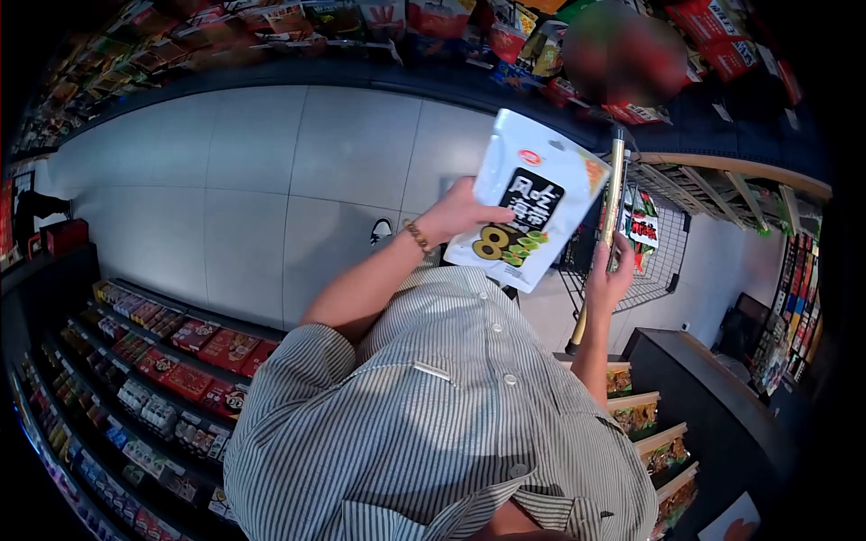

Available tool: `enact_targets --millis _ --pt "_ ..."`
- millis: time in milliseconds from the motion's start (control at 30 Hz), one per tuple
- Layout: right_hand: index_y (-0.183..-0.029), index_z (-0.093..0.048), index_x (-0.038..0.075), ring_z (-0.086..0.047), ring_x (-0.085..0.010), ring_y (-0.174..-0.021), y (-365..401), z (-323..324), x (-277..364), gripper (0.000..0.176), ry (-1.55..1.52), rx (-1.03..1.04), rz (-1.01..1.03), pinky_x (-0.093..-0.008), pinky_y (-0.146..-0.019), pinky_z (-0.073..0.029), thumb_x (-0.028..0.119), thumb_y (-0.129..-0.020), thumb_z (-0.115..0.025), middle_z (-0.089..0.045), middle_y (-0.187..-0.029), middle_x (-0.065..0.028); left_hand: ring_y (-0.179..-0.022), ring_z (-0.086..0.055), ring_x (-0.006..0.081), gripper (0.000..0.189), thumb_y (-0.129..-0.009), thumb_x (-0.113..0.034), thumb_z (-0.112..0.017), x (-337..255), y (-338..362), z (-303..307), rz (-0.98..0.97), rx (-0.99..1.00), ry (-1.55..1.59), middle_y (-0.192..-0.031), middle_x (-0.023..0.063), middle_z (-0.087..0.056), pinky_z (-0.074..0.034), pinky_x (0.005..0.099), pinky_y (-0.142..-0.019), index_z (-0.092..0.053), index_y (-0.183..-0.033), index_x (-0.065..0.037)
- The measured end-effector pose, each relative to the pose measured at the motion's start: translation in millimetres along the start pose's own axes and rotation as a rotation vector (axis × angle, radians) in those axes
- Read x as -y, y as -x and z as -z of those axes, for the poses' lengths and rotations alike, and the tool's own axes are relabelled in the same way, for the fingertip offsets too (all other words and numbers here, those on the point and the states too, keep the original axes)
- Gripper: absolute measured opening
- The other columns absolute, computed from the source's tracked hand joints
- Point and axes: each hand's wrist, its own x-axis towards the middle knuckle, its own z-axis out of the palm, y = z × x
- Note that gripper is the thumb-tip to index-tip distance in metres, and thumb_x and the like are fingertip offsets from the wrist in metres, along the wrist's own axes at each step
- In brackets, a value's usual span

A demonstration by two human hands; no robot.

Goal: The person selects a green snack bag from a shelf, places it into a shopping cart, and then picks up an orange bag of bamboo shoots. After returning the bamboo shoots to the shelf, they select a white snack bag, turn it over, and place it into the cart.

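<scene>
My left hand (465,214), with a beaded bracelet at the wrist, grips a white snack bag (564,194) by its left side, thumb across the front. Black and white lettering and pictures of round rings and green pieces are printed on the bag. To the right, my right hand (610,278) is closed loosely about the gold handle bar (614,198) of a shopping cart; part of its grip is hidden. The cart's black wire basket (672,284) holds red, white and black packages (641,225).
Shelves of packaged goods (180,356) stand at the lower left. Bagged snacks (437,18) line the far display. Wooden-edged trays (634,415) are close on my right. Pale floor tiles (244,180) stretch left, past a shoe (382,231).
</scene>
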Motion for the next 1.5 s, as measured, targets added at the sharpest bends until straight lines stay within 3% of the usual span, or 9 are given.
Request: enact_targets --millis 100,167,233,300,333,400,700,1167,1500 --pt "-0.128 -0.054 -0.006 -0.064 -0.0384 -0.099 8 2 -18 0.056 0.416 -0.12 0.158 -0.0439 -0.091 -0.048 0.031 -0.09 -0.071 -0.062 -0.123 -0.0224 -0.097 -0.069 0.0202 0.039 -0.083 0.002 -0.073 12 47 54 0.028 -0.134 0.266 -0.112 0.0112 -0.07 -0.057 0.0343 -0.089 -0.062 -0.12 0.004" --pt "-0.129 -0.053 -0.006 -0.064 -0.0391 -0.099 18 -5 -49 0.063 0.209 0.051 -0.351 -0.0452 -0.089 -0.049 0.038 -0.088 -0.072 -0.063 -0.118 -0.0233 -0.097 -0.069 0.0198 0.038 -0.085 0.002 -0.07 19 77 84 0.013 -0.208 0.35 -0.112 0.0109 -0.07 -0.057 0.0344 -0.088 -0.06 -0.121 0.004" --pt "-0.107 -0.063 -0.001 -0.068 -0.0347 -0.084 26 -12 -88 0.051 0.226 0.267 -0.539 -0.0444 -0.077 -0.052 0.046 -0.088 -0.07 -0.07 -0.086 -0.0187 -0.098 -0.069 0.0199 0.037 -0.087 0.001 -0.068 32 101 116 -0.06 -0.216 0.412 -0.113 0.0111 -0.069 -0.056 0.0347 -0.088 -0.059 -0.123 0.003" --pt "-0.094 -0.063 0.0 -0.061 -0.013 -0.062 30 -16 -84 0.039 0.444 0.136 -0.322 -0.0302 -0.053 -0.046 0.039 -0.093 -0.068 -0.061 -0.069 -0.007 -0.104 -0.066 0.021 0.037 -0.089 -0.001 -0.065 40 123 139 -0.079 -0.252 0.414 -0.117 0.0102 -0.068 -0.053 0.0362 -0.094 -0.058 -0.126 0.002" --pt "-0.094 -0.063 0.0 -0.061 -0.013 -0.062 26 -15 -79 0.039 0.446 0.121 -0.326 -0.0302 -0.053 -0.046 0.039 -0.093 -0.068 -0.061 -0.069 -0.007 -0.106 -0.066 0.0216 0.038 -0.09 -0.001 -0.064 44 131 146 -0.094 -0.26 0.457 -0.118 0.0103 -0.067 -0.053 0.0368 -0.095 -0.057 -0.127 0.002" --pt "-0.092 -0.063 0.001 -0.067 -0.0235 -0.063 19 -14 -68 0.042 0.207 0.172 -0.596 -0.0376 -0.062 -0.051 0.042 -0.089 -0.07 -0.064 -0.065 -0.0115 -0.109 -0.065 0.0233 0.04 -0.091 -0.001 -0.062 46 146 155 -0.136 -0.246 0.54 -0.122 0.0113 -0.065 -0.052 0.0386 -0.097 -0.054 -0.13 0.002" --pt "-0.075 -0.055 0.01 -0.055 -0.0162 -0.048 -7 -6 -80 0.044 -0.362 0.532 -1.089 -0.0306 -0.045 -0.043 0.049 -0.091 -0.067 -0.059 -0.061 -0.0051 -0.119 -0.061 0.0328 0.051 -0.092 -0.017 -0.067 63 158 191 -0.273 -0.061 0.609 -0.131 0.0154 -0.062 -0.049 0.0491 -0.103 -0.05 -0.137 -0.001" --pt "-0.073 -0.054 0.008 -0.055 -0.0155 -0.047 -3 -20 -68 0.044 -0.31 0.379 -0.982 -0.0286 -0.042 -0.043 0.046 -0.09 -0.069 -0.058 -0.06 -0.0047 -0.119 -0.06 0.0304 0.051 -0.091 -0.024 -0.069 22 143 206 -0.332 -0.034 0.519 -0.13 0.0115 -0.063 -0.047 0.0478 -0.105 -0.053 -0.135 -0.004" --pt "-0.073 -0.056 0.007 -0.056 -0.0156 -0.049 -8 -29 -75 0.042 -0.371 0.37 -0.967 -0.0288 -0.042 -0.043 0.042 -0.09 -0.07 -0.059 -0.063 -0.0055 -0.118 -0.061 0.0311 0.044 -0.098 -0.02 -0.055 11 146 209 -0.32 -0.168 0.506 -0.13 0.0142 -0.062 -0.048 0.0481 -0.103 -0.049 -0.137 -0.001"
